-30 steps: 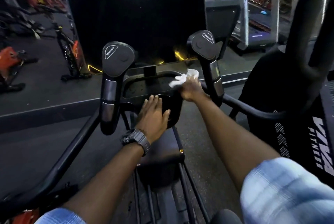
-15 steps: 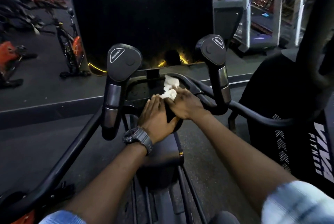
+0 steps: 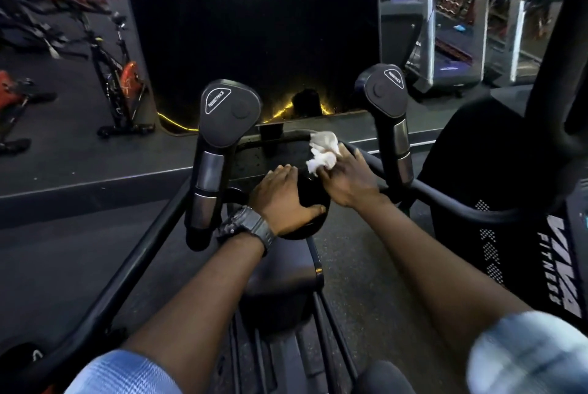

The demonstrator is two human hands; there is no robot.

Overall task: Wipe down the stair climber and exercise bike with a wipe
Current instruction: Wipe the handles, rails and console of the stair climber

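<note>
**Wipe swinging back out along the console rim**

The right hand point(image 3: 348, 178) is carrying the crumpled white wipe point(image 3: 323, 153) back toward the right-hand curve of the stair climber's console tray point(image 3: 254, 156); a second ago it was out at that right edge, half a second ago it was pulled in to the middle beside the other hand, and now it is sliding outward again; the fingers are curling over the bunched wipe and pressing it against the rim, with most of the wipe showing ahead of the fingertips. The left hand point(image 3: 281, 199) is staying where it was throughout, lying flat with fingers straight and thumb spread on the dark rounded housing below the tray, holding nothing and seemingly bracing. The two RESISTANCE handles, left handle point(image 3: 227, 113) and right handle point(image 3: 383, 89), are standing either side of the tray, with the wipe near neither. The back-and-forth suggests the tray rim is being scrubbed in repeated strokes; judging by this, the console is well under way, while the handles and side rails appear to be waiting, and the exercise bike point(image 3: 119, 75), standing well apart at the far left, looks untouched for now.
</note>
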